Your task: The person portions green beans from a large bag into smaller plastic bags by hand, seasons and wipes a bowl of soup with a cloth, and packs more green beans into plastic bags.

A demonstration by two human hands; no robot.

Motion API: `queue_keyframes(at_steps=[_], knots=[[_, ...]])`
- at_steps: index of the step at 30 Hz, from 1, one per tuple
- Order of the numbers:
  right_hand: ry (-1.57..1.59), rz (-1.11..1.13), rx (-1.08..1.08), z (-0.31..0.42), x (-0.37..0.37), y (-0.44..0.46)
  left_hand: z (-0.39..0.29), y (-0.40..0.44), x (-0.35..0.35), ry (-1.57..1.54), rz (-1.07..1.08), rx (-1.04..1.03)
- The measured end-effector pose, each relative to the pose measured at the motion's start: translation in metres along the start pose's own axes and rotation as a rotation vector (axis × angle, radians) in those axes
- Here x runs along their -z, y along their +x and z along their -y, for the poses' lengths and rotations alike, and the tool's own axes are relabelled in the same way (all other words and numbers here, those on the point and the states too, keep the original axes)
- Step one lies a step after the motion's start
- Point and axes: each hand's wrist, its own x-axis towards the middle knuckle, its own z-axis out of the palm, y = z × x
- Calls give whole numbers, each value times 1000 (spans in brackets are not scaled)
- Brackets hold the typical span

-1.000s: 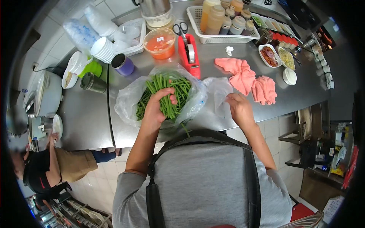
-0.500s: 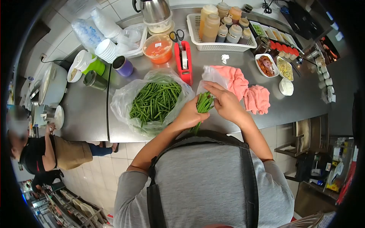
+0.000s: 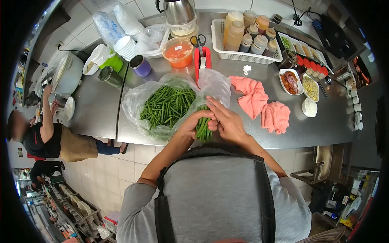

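A bunch of green beans (image 3: 204, 130) sits at mid-frame, wrapped by the left hand (image 3: 193, 124); the right hand (image 3: 229, 123) lies against it, fingers extended, its grip unclear. Just left, an open plastic bag (image 3: 131, 100) holds many more beans. Above, a round tub (image 3: 178, 62) contains something orange; upper right, a white basket (image 3: 247, 57) holds sauce bottles (image 3: 234, 35).

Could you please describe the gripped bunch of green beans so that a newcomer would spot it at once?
On the steel counter, find the open plastic bag heaped with green beans. Just to its right, near the counter's front edge, the left hand grips the bunch, with the right hand beside it. The bunch is smaller, gathered together rather than heaped loose.
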Motion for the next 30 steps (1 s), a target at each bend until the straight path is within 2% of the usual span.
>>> queue_keyframes(at_steps=[2, 4, 6, 7, 8, 10, 11, 12, 14, 15, 17, 18, 20, 21, 22, 24, 25, 27, 28, 30], knots=[[79, -53, -54, 3, 0, -3, -2, 0, -4, -48, -58, -41], [-8, -22, -31, 1, 2, -4, -5, 1, -4, -96, -109, -88], [35, 9, -22, 5, 6, -4, -10, -2, -8, 146, -161, -57], [76, 43, -9, 7, 7, -1, -9, -4, -13, 435, -245, -82], [77, 42, -8, 9, 8, 2, -5, -1, -14, 436, -246, -83], [-85, 77, 185, 13, 8, 8, 2, 4, -15, 742, -485, -245], [-85, 75, 184, 12, 6, 7, 3, 6, 13, 973, -208, -512], [-105, 119, 186, 11, 3, 5, -4, 6, 22, 975, -206, -511], [-129, 159, 185, 12, 2, 5, -21, 10, 26, 491, -122, -94], [-50, 136, 126, 14, 3, 4, -21, 10, 21, 493, -120, -88], [30, 112, 57, 15, 0, 4, -13, 11, 4, -38, -183, -229], [49, 57, 30, 15, -3, 3, -9, 12, -7, -41, -188, -222], [79, 4, -8, 18, -7, 1, -3, 12, -30, 1256, -116, -950], [57, 23, -37, 19, -6, 2, -3, 11, -42, 910, -289, -628], [34, 43, -64, 19, -5, 4, -3, 18, -38, 911, -288, -625], [15, 59, -60, 16, -7, 3, -5, 42, -14, 338, -323, -483], [-4, 76, -52, 16, -8, 2, -8, 55, 14, 338, -321, -477], [-2, 137, -11, 17, -10, 1, -13, 73, 70, 1608, -121, -665], [2, 199, 35, 19, -11, -1, -13, 73, 66, 1608, -113, -654], [49, 152, 23, 17, -14, -6, -14, 71, 51, 1527, -76, -703]])
